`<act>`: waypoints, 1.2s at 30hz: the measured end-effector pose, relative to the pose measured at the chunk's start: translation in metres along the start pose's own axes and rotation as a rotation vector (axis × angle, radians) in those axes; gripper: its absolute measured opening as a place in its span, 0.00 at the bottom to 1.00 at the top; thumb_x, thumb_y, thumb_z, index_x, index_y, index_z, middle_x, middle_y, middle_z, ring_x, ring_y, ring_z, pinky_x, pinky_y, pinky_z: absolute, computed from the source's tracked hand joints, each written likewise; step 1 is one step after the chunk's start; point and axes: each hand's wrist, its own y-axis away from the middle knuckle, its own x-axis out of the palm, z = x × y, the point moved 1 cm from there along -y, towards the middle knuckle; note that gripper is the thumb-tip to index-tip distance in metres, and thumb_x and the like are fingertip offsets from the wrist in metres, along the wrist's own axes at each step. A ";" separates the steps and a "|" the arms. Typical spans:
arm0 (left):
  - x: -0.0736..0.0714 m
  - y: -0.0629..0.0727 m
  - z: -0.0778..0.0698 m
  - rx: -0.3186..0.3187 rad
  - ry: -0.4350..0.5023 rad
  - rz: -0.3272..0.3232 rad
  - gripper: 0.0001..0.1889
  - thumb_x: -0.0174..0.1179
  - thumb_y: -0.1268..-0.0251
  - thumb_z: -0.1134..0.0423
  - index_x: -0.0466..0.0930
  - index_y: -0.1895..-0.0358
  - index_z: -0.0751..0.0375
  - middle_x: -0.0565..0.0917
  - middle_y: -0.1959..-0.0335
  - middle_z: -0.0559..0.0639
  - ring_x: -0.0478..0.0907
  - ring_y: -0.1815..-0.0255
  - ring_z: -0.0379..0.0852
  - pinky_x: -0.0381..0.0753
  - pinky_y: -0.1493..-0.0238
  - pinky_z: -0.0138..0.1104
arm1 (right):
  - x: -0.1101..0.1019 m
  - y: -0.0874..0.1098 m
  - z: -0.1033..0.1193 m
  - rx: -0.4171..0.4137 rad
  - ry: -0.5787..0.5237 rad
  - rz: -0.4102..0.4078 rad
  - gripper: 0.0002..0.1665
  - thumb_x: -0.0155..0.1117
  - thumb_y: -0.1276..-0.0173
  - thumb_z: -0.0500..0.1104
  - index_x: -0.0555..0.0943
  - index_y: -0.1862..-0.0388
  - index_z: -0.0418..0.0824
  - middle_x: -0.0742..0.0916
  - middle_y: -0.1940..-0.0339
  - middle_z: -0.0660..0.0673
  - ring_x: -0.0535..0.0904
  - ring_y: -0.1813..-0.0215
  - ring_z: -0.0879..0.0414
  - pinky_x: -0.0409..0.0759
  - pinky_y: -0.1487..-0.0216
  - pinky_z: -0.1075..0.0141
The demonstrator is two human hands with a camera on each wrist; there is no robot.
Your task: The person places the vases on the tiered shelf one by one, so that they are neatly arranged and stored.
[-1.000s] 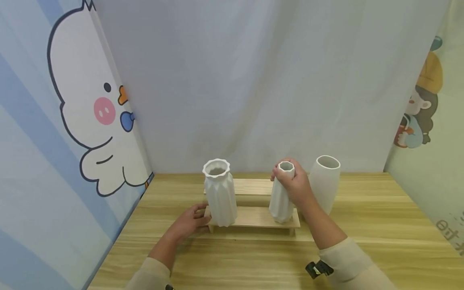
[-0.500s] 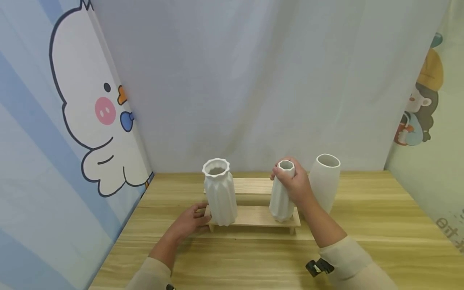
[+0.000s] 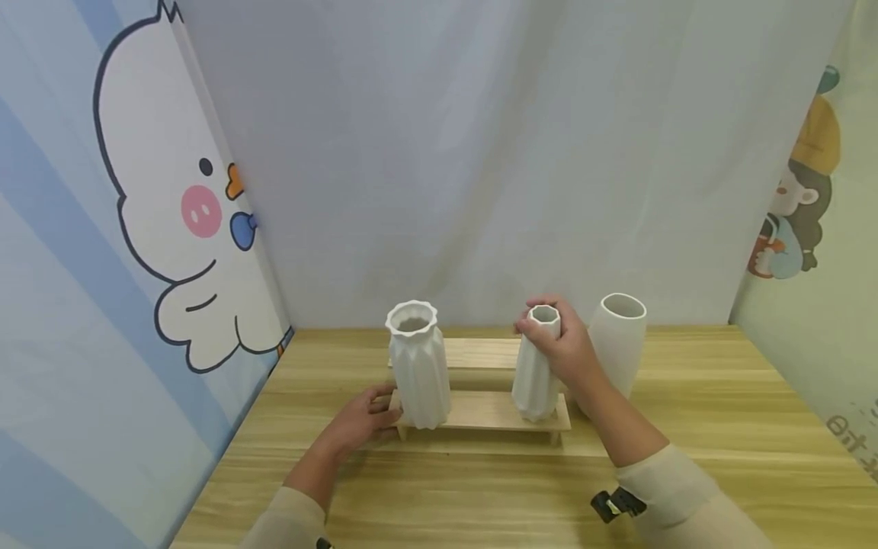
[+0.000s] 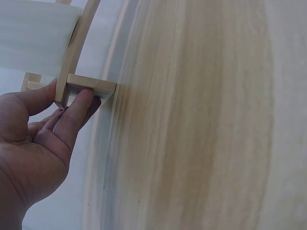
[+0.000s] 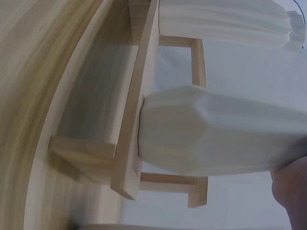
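Wooden stand (image 3: 476, 412): on the counter (image 3: 439, 496), its rear tier (image 3: 473, 353) behind the front one; over the last second it keeps its place.
Narrow vase (image 3: 535, 381): near the right end of the stand's front tier, upright, its base against the board in the right wrist view; it does not visibly shift along the stand.
Right hand (image 3: 568, 343): above the stand's right end, its grip wrapped round the narrow vase just below the rim, thumb on the near side, fingers reaching behind.
Right sleeve (image 3: 661, 488): slightly farther out to the right of the stand than half a second ago, the one clear change.
Left hand (image 3: 362, 419): at the stand's left end, its grip pinching the board, thumb above and fingers underneath, as before.
Fluted vase (image 3: 421, 381): at the left end of the stand's front tier, upright and unmoved.
Smooth vase (image 3: 620, 343): past the stand's right end, partly behind the right forearm (image 3: 613, 419); whether it touches the stand cannot be told.
Pair on the front tier: with the arm shifting and the vases steady, the narrow vase seems already seated on the stand, though not yet released.
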 end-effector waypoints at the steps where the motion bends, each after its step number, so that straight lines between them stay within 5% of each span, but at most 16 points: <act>1: 0.000 0.000 0.000 0.000 -0.001 0.000 0.35 0.63 0.32 0.60 0.57 0.26 0.63 0.63 0.30 0.76 0.72 0.35 0.66 0.83 0.44 0.47 | -0.001 0.000 0.000 -0.030 -0.012 0.014 0.21 0.63 0.29 0.41 0.70 0.42 0.38 0.87 0.59 0.45 0.84 0.55 0.59 0.83 0.54 0.66; 7: 0.000 -0.002 0.002 0.001 0.005 0.003 0.34 0.61 0.31 0.62 0.57 0.26 0.63 0.62 0.29 0.76 0.71 0.35 0.67 0.83 0.43 0.47 | -0.014 -0.006 0.004 -0.252 0.024 0.118 0.28 0.52 0.30 0.33 0.60 0.33 0.31 0.81 0.45 0.35 0.79 0.43 0.58 0.78 0.47 0.71; 11: -0.001 -0.003 0.003 -0.003 -0.003 0.006 0.34 0.61 0.30 0.62 0.56 0.26 0.63 0.62 0.29 0.76 0.72 0.35 0.67 0.83 0.43 0.47 | -0.027 -0.009 0.013 -0.296 0.068 0.151 0.31 0.49 0.29 0.36 0.57 0.29 0.31 0.76 0.36 0.30 0.74 0.37 0.56 0.73 0.41 0.70; 18: -0.001 -0.002 0.003 -0.005 -0.009 0.010 0.34 0.61 0.30 0.62 0.56 0.25 0.63 0.62 0.29 0.76 0.73 0.36 0.66 0.83 0.43 0.47 | -0.059 -0.013 0.035 -0.369 0.285 0.123 0.33 0.52 0.30 0.38 0.59 0.26 0.41 0.75 0.32 0.36 0.72 0.33 0.56 0.68 0.35 0.69; 28: -0.002 -0.003 0.002 0.004 -0.007 0.012 0.35 0.62 0.31 0.61 0.56 0.26 0.64 0.63 0.30 0.76 0.72 0.35 0.66 0.83 0.44 0.46 | -0.108 -0.015 0.049 -0.274 0.498 0.038 0.41 0.62 0.33 0.40 0.58 0.24 0.51 0.73 0.29 0.41 0.68 0.30 0.51 0.66 0.35 0.72; 36: 0.000 -0.002 0.001 0.003 0.001 0.016 0.35 0.61 0.30 0.61 0.55 0.26 0.65 0.61 0.29 0.77 0.72 0.35 0.67 0.82 0.43 0.47 | -0.128 -0.010 0.036 -0.098 0.482 0.024 0.44 0.63 0.33 0.45 0.54 0.22 0.55 0.69 0.26 0.42 0.65 0.30 0.41 0.64 0.32 0.44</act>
